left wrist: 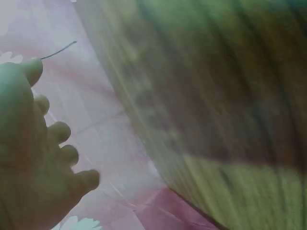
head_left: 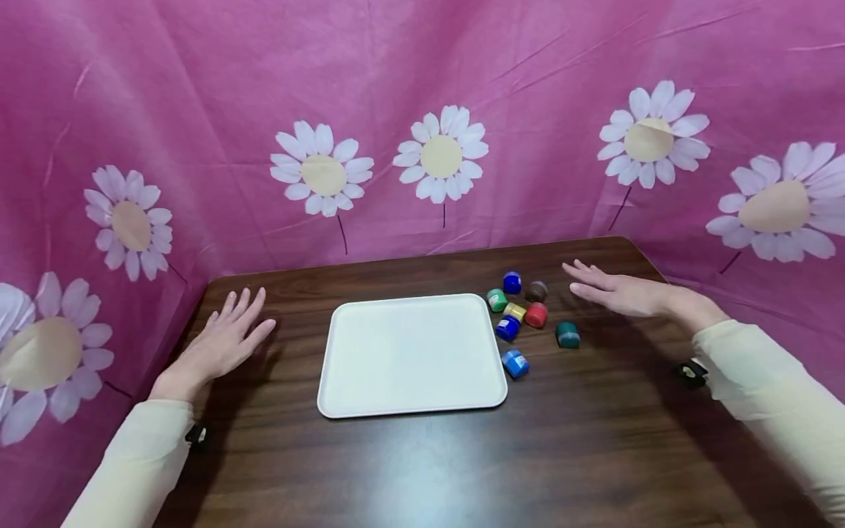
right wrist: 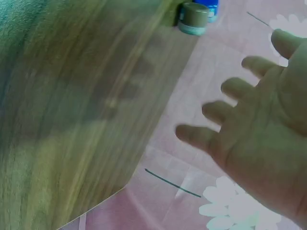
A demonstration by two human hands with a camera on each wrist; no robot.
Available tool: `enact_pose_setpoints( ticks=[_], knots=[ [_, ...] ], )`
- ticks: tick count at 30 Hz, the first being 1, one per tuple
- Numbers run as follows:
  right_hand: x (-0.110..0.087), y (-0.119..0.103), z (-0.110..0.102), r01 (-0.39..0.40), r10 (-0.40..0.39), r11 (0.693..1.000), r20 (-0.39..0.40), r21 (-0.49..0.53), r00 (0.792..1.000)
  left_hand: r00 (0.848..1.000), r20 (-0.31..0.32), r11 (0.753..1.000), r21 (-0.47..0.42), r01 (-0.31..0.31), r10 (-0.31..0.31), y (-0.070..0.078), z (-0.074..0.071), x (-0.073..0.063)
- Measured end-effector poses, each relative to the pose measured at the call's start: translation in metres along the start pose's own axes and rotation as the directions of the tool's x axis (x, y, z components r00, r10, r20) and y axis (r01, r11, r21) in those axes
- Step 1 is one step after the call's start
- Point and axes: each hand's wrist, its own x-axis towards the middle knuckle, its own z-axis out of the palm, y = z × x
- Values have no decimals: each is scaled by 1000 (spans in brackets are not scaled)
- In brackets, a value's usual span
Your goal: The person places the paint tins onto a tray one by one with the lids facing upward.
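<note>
1. Your left hand [head_left: 224, 339] hovers over the left side of the dark-brown wood-grain table [head_left: 277, 455]; its fingers are extended and it holds nothing;
2. Your right hand [head_left: 617, 291], also empty with fingers extended, hovers near a small round brown jar [head_left: 537, 292] and a small round teal jar [head_left: 567, 335];
3. Six more blue, green, yellow and red jars [head_left: 515, 313] lie beside the white rectangular tray [head_left: 412, 356], on its right.

Pink cloth [head_left: 528, 213] printed with white daisies [head_left: 441, 156] hangs behind and beside a brown wood-grain table [head_left: 297, 469].
</note>
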Motion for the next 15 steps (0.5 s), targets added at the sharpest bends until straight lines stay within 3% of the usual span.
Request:
enact_pose_setpoints(
  ticks=[2,4,9,12,15],
  knots=[
    [-4,-1,-1,13,-14,999,16,34,1000,1000,18,992,-125,1,2,8,-3,-2],
    [-6,1,1,38,-40,996,26,77,999,999,42,965,-260,-7,19,18,-2,-3],
    [-10,18,13,66,-73,964,21,258,997,991,81,848,-527,-49,108,38,13,-2],
    [-10,30,21,27,-46,926,41,377,998,984,94,779,-624,-62,154,44,27,0],
    [-10,37,28,-3,-37,891,80,453,996,978,102,737,-672,-69,185,50,39,1]
  ],
)
